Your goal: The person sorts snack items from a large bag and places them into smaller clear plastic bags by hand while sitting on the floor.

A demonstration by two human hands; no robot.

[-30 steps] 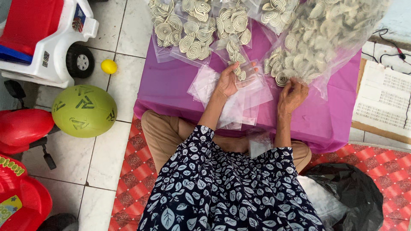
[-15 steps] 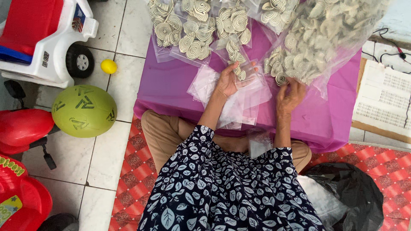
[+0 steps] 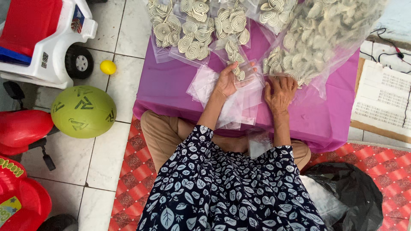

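I sit at a low table under a purple cloth (image 3: 171,87). My left hand (image 3: 227,81) holds a small clear bag (image 3: 243,73) with a few spiral crackers in it, above a loose heap of empty clear bags (image 3: 239,107). My right hand (image 3: 280,92) reaches with bent fingers into the mouth of a large clear sack of spiral crackers (image 3: 321,38); whether it grips one is hidden. Several filled small bags (image 3: 192,32) lie along the far side of the table.
A green ball (image 3: 83,112) and a small yellow ball (image 3: 108,67) lie on the tiled floor at left, beside a white toy car (image 3: 47,42) and red ride-on toys (image 3: 21,128). A paper sheet on a board (image 3: 383,100) is right. A black plastic bag (image 3: 346,192) rests on the red mat.
My right hand has shifted slightly up toward the big sack's mouth. My left hand keeps hold of the small bag in nearly the same spot.
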